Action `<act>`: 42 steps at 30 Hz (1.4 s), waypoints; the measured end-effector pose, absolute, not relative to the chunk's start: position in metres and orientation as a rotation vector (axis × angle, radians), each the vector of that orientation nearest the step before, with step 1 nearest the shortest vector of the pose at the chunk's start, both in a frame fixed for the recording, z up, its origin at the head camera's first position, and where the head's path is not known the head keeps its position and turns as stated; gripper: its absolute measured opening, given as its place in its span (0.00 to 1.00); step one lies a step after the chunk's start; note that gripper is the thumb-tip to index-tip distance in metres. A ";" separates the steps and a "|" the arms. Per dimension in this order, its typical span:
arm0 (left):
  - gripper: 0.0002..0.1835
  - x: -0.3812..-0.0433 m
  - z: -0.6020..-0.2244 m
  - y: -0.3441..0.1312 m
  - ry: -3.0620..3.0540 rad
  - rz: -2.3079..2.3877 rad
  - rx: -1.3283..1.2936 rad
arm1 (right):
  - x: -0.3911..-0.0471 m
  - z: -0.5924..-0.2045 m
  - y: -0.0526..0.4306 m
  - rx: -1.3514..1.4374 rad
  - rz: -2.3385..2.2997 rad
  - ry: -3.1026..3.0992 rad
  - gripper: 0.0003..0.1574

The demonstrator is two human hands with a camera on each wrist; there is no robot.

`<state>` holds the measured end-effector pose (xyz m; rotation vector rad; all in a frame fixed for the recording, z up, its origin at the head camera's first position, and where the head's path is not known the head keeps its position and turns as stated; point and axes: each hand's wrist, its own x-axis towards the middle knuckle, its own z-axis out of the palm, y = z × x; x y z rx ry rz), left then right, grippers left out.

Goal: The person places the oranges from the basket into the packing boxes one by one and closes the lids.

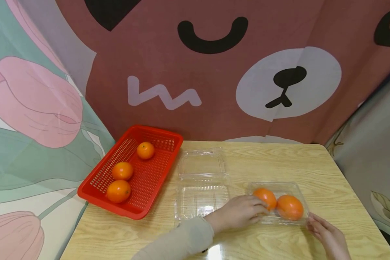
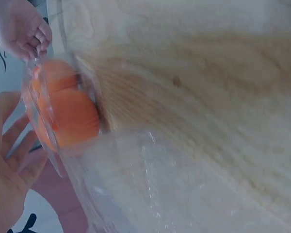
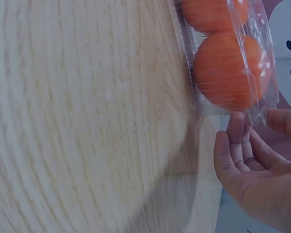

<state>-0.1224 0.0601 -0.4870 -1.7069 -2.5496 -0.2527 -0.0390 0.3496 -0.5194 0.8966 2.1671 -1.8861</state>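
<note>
A lidded clear plastic container (image 1: 284, 185) with two oranges (image 1: 290, 207) inside sits on the right part of the table. The left hand (image 1: 242, 213) reaches over its left side, in front of one orange. In the left wrist view those fingers (image 2: 19, 141) are spread and fairly straight alongside the container. At the opposite end, the right hand (image 1: 328, 233) pinches the container's near right corner between thumb and fingertips, as the right wrist view shows at the rim (image 3: 257, 116).
A second clear container (image 1: 201, 198) lies unfolded left of the hands, its lid (image 1: 201, 162) towards the back. Further left, a red basket (image 1: 156, 202) holds three oranges (image 1: 118, 191). A printed cloth (image 1: 214, 90) hangs behind the wooden table (image 1: 328, 173).
</note>
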 end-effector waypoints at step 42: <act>0.11 -0.054 -0.520 0.062 -2.900 -2.370 -0.503 | -0.040 -0.529 0.351 0.978 -2.196 1.821 0.22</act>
